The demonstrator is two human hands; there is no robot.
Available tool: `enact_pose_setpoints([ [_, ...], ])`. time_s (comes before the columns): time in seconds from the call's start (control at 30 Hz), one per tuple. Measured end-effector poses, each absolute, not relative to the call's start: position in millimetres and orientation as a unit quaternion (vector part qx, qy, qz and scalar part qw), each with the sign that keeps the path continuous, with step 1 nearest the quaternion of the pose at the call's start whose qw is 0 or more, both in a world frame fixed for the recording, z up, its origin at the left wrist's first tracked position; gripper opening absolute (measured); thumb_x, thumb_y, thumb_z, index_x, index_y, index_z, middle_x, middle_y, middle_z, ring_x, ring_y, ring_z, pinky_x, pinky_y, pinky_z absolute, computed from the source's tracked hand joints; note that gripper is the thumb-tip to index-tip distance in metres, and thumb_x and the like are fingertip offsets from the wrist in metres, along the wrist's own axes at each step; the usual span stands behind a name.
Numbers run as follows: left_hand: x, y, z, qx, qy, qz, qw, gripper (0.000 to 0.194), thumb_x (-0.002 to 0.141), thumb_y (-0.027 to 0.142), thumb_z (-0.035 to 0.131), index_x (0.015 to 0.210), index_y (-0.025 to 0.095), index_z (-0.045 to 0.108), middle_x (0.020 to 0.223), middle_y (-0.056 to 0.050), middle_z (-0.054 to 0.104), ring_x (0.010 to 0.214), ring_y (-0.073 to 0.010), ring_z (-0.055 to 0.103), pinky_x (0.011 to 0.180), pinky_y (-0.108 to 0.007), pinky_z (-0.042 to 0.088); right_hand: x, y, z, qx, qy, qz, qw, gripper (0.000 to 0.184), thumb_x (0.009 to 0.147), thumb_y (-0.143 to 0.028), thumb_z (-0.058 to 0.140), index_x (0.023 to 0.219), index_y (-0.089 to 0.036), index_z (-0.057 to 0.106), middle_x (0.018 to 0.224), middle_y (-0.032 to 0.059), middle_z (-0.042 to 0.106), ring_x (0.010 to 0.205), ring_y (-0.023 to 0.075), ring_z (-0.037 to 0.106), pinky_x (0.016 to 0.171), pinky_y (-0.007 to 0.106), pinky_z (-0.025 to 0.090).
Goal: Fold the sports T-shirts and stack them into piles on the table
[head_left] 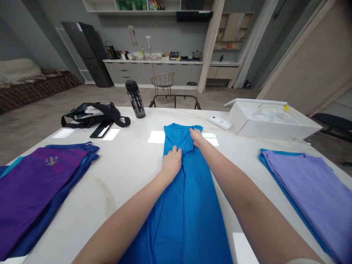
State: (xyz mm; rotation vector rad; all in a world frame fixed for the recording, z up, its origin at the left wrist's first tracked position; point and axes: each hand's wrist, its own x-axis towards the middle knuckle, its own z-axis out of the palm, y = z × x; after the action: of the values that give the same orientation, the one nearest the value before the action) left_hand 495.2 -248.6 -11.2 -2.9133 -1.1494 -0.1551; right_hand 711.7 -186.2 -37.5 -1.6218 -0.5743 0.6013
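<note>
While both hands work near its collar, the blue shirt (196, 198) points lengthwise away from the wearer in the head view, its collar end far and its long axis running near to far down the middle of the white table (121, 190). The right hand (195, 136) is clamped on the shirt's right shoulder edge; the left hand (172, 161) has its fingers bent onto the fabric just below the collar, though whether they pinch it I cannot tell. Two clothing stacks flank the shirt: a purple-topped stack (46, 183) on the left and a lavender-topped stack (313, 183) on the right. Farther back are one black bag (96, 114), one smartphone (101, 130), one dark bottle (135, 99), one white handheld device (220, 123) and one open white box (272, 123). Tabletop shows along both shirt edges, with a broader strip toward the left stack; the collar end stops short of the table's far edge.
</note>
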Motion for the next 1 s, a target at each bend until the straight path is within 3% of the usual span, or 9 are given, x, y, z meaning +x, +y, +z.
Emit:
enact_pose_setpoints([
  [0.13, 489.0, -254.5, -7.8, -0.931, -0.362, -0.049, -0.008, 0.034, 0.100, 0.015, 0.035, 0.129, 0.021, 0.052, 0.118, -0.011, 0.054, 0.093, -0.0228, 0.065, 0.069, -0.033, 0.054, 712.3, -199.9, -33.3, -0.764, -0.274, 0.188, 0.553, 0.043, 0.083, -0.016, 0.056, 0.124, -0.010, 0.066, 0.133, 0.0187, 0.064, 0.136, 0.0313, 0.051, 0.120, 0.048, 0.031],
  [0.27, 476.7, -263.1, -3.8, -0.930, -0.362, -0.058, -0.015, 0.040, 0.100, 0.015, 0.036, 0.137, 0.022, 0.048, 0.120, -0.011, 0.054, 0.095, -0.0233, 0.064, 0.070, -0.032, 0.053, 697.2, -229.8, -27.5, -0.798, -0.388, 0.074, 0.455, 0.064, 0.085, -0.016, 0.056, 0.148, -0.005, 0.046, 0.148, 0.0232, 0.051, 0.139, 0.0308, 0.046, 0.120, 0.045, 0.033],
  [0.37, 467.7, -270.0, -4.1, -0.931, -0.361, -0.057, -0.019, 0.037, 0.100, 0.017, 0.037, 0.134, 0.021, 0.052, 0.119, -0.011, 0.056, 0.098, -0.0236, 0.063, 0.073, -0.033, 0.053, 668.1, -261.1, -26.7, -0.786, -0.515, -0.004, 0.343, 0.056, 0.094, -0.026, 0.053, 0.148, -0.011, 0.049, 0.156, 0.0198, 0.043, 0.146, 0.0299, 0.037, 0.121, 0.047, 0.031],
  [0.47, 459.9, -277.9, -5.5, -0.935, -0.351, -0.053, -0.012, 0.035, 0.101, 0.018, 0.036, 0.129, 0.020, 0.056, 0.119, -0.012, 0.057, 0.105, -0.0243, 0.061, 0.082, -0.034, 0.053, 632.9, -294.4, -28.0, -0.752, -0.613, 0.047, 0.236, 0.043, 0.101, -0.032, 0.045, 0.140, -0.021, 0.060, 0.155, 0.0124, 0.049, 0.145, 0.0283, 0.039, 0.121, 0.054, 0.026],
  [0.53, 453.1, -284.4, -5.3, -0.934, -0.354, -0.053, -0.003, 0.035, 0.102, 0.018, 0.034, 0.128, 0.020, 0.058, 0.120, -0.013, 0.058, 0.110, -0.0245, 0.059, 0.086, -0.034, 0.052, 612.7, -315.3, -28.1, -0.750, -0.627, 0.085, 0.191, 0.044, 0.104, -0.034, 0.039, 0.145, -0.026, 0.055, 0.157, 0.0102, 0.047, 0.149, 0.0301, 0.035, 0.121, 0.064, 0.019],
  [0.63, 437.0, -296.2, -3.1, -0.927, -0.370, -0.059, 0.003, 0.036, 0.102, 0.018, 0.035, 0.130, 0.021, 0.056, 0.121, -0.013, 0.058, 0.110, -0.0240, 0.059, 0.083, -0.032, 0.053, 589.7, -344.3, -24.8, -0.768, -0.610, 0.095, 0.170, 0.050, 0.106, -0.038, 0.037, 0.155, -0.030, 0.043, 0.165, 0.0093, 0.034, 0.154, 0.0328, 0.024, 0.119, 0.071, 0.011],
  [0.73, 416.5, -309.6, -1.1, -0.921, -0.385, -0.059, 0.005, 0.039, 0.102, 0.018, 0.036, 0.138, 0.021, 0.051, 0.119, -0.013, 0.059, 0.106, -0.0242, 0.061, 0.080, -0.033, 0.053, 568.1, -371.7, -18.6, -0.763, -0.620, 0.096, 0.158, 0.051, 0.105, -0.040, 0.040, 0.155, -0.030, 0.043, 0.167, 0.0095, 0.028, 0.155, 0.0326, 0.020, 0.119, 0.070, 0.012],
  [0.9, 387.6, -332.5, 2.1, -0.917, -0.395, -0.055, 0.008, 0.041, 0.100, 0.017, 0.037, 0.139, 0.019, 0.051, 0.118, -0.014, 0.061, 0.105, -0.0245, 0.062, 0.083, -0.034, 0.051, 524.2, -411.0, -8.2, -0.719, -0.665, 0.126, 0.157, 0.052, 0.103, -0.029, 0.041, 0.156, -0.029, 0.042, 0.164, 0.0095, 0.036, 0.152, 0.0302, 0.029, 0.121, 0.067, 0.014],
  [1.0, 370.1, -346.0, 4.7, -0.909, -0.413, -0.059, 0.010, 0.040, 0.100, 0.019, 0.040, 0.138, 0.019, 0.053, 0.116, -0.013, 0.062, 0.107, -0.0256, 0.061, 0.090, -0.038, 0.048, 500.2, -432.3, -2.5, -0.710, -0.672, 0.138, 0.160, 0.049, 0.102, -0.028, 0.045, 0.151, -0.025, 0.049, 0.159, 0.0131, 0.043, 0.149, 0.0293, 0.036, 0.122, 0.064, 0.017],
])
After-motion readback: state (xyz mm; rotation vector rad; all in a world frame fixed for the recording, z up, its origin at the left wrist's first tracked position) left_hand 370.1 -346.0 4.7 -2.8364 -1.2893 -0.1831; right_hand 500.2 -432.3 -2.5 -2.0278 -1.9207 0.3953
